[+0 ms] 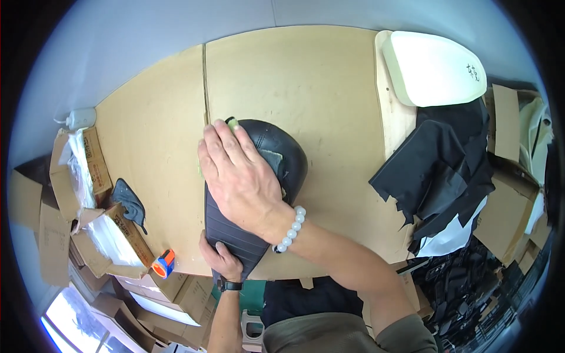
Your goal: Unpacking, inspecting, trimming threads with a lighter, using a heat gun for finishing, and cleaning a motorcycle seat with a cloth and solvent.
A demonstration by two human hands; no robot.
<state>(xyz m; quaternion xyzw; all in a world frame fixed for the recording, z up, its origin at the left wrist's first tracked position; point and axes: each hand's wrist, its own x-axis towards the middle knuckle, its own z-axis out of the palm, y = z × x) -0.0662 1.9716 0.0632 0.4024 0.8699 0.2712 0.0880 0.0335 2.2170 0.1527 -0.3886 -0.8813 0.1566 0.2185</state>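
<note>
A black padded seat (288,144), like one from a scooter, lies on the cardboard-covered table with its ribbed part (238,238) toward me. My right hand (241,173) presses down flat across its middle. A greyish-green cloth (272,160) shows from beneath that palm, and a pale green bit of it pokes out past the fingertips. Most of the cloth is hidden by the hand. At the seat's narrow near end my left hand (222,259) grips the edge, thumb on top and fingers at the left side.
A pale seat-shaped foam block (438,70) rests on a board at the far right, above a pile of black sheet material (435,165). Left of me are a blue-orange tape roll (164,263), a dark cloth piece (128,203) and open cardboard boxes (120,235). A table seam (205,82) runs lengthwise.
</note>
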